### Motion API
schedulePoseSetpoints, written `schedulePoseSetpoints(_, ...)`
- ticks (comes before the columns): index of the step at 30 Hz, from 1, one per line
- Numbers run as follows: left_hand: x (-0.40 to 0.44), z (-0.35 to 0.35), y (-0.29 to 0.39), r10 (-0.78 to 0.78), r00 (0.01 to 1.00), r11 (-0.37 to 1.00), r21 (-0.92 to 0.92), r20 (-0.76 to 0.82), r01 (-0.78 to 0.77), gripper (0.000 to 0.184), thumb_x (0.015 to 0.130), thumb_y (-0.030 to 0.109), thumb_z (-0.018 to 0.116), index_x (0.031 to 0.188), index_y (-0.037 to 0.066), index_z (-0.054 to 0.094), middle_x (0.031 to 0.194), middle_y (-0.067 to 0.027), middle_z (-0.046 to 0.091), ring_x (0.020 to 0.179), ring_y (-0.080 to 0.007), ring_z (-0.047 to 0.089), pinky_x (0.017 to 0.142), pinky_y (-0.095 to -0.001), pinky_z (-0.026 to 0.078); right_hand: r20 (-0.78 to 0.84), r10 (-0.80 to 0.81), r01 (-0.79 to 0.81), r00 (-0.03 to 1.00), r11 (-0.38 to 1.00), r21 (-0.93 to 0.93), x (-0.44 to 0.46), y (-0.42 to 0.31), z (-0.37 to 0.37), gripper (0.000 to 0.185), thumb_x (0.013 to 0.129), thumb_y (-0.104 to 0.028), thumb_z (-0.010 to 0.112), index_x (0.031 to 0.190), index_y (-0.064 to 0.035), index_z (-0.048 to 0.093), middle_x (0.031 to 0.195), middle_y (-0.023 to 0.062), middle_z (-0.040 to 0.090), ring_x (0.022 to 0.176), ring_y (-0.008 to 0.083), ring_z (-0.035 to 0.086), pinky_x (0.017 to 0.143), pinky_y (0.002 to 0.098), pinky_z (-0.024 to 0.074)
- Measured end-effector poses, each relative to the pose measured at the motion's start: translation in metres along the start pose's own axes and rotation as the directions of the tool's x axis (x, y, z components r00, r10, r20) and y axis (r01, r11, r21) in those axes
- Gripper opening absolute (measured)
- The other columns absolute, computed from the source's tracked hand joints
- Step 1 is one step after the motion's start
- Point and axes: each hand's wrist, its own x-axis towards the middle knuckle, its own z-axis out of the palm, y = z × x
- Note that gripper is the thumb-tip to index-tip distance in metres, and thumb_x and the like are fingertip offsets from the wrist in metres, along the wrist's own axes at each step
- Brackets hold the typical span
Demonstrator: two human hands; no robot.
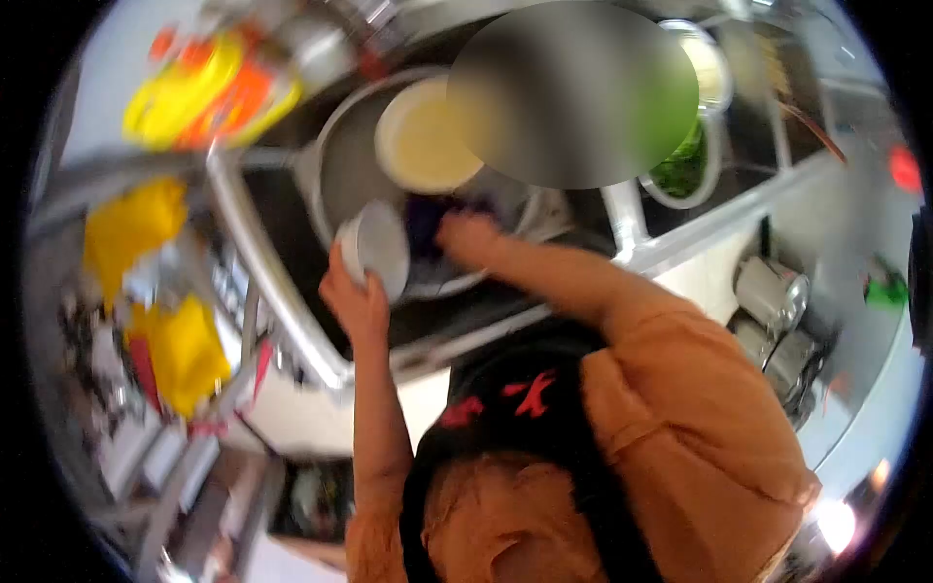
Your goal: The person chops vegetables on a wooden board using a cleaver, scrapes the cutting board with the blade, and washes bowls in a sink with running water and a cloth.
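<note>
My left hand point(352, 296) is closed on the rim of a white bowl point(381, 251), which is tilted over the near left part of a large round metal basin point(340, 155). Fingers curled, my right hand point(470, 240) is at a dark purple, soft-looking thing point(425, 222) in the basin, just right of the bowl; motion blur smears its details. Beyond both hands is a round pale-yellow container point(428, 141), its right side hidden by a blurred patch.
The basin is in a metal-rimmed sink point(267, 262). At right stand a container of chopped greens point(685, 165) and a white round tub point(705, 68). Yellow cloths or bags point(180, 355) hang at left. Metal pots point(773, 291) sit lower right.
</note>
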Motion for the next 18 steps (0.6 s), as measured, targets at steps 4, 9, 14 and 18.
schedulePoseSetpoints(4, 0.001, 0.001, -0.027, -0.567, 0.795, 0.422, -0.754, 0.213, 0.503, 0.044, 0.086, 0.013, 0.039, 0.128, 0.002, 0.039, 0.116, -0.0170, 0.052, 0.099, -0.0271, 0.057, 0.076, -0.0340, 0.050, 0.087, 0.100, -0.113, 0.991, 0.981, 0.157, 0.027, 0.034, 0.028, 0.026, 0.078, -0.015, 0.059, 0.102, -0.0042, 0.062, 0.100, 0.0161, 0.058, 0.095, 0.0327, 0.057, 0.078, 0.0425, 0.0488)
schedulePoseSetpoints(9, -0.002, 0.028, -0.025, -0.541, 0.674, 0.021, -0.793, 0.503, 0.608, 0.038, 0.087, 0.014, 0.040, 0.123, 0.002, 0.041, 0.114, -0.0166, 0.053, 0.095, -0.0286, 0.060, 0.075, -0.0358, 0.054, -0.467, 0.085, 0.243, 0.880, 0.764, 0.598, -0.034, -0.013, -0.021, 0.029, 0.073, -0.014, 0.062, 0.095, 0.0025, 0.055, 0.096, 0.0202, 0.056, 0.093, 0.0387, 0.054, 0.082, 0.0418, 0.0456)
schedulePoseSetpoints(14, -0.007, 0.029, 0.010, -0.396, 0.473, -0.407, -0.612, 0.787, 0.678, 0.027, 0.090, 0.010, 0.041, 0.116, 0.005, 0.048, 0.109, -0.0117, 0.057, 0.093, -0.0227, 0.060, 0.074, -0.0375, 0.055, -0.739, -0.215, 0.517, 0.639, 0.831, 0.205, -0.062, -0.071, -0.041, 0.028, 0.071, -0.020, 0.068, 0.092, -0.0034, 0.059, 0.110, 0.0183, 0.048, 0.107, 0.0424, 0.041, 0.095, 0.0531, 0.0321)
schedulePoseSetpoints(18, -0.020, 0.044, -0.004, -0.453, 0.438, -0.200, -0.567, 0.776, 0.799, 0.029, 0.090, 0.012, 0.047, 0.119, 0.013, 0.043, 0.098, -0.0094, 0.059, 0.078, -0.0173, 0.059, 0.059, -0.0297, 0.052, -0.788, -0.130, 0.441, 0.601, 0.877, 0.192, -0.027, -0.069, -0.064, 0.029, 0.075, -0.030, 0.062, 0.089, -0.0036, 0.060, 0.110, 0.0171, 0.049, 0.105, 0.0412, 0.042, 0.093, 0.0524, 0.0326)
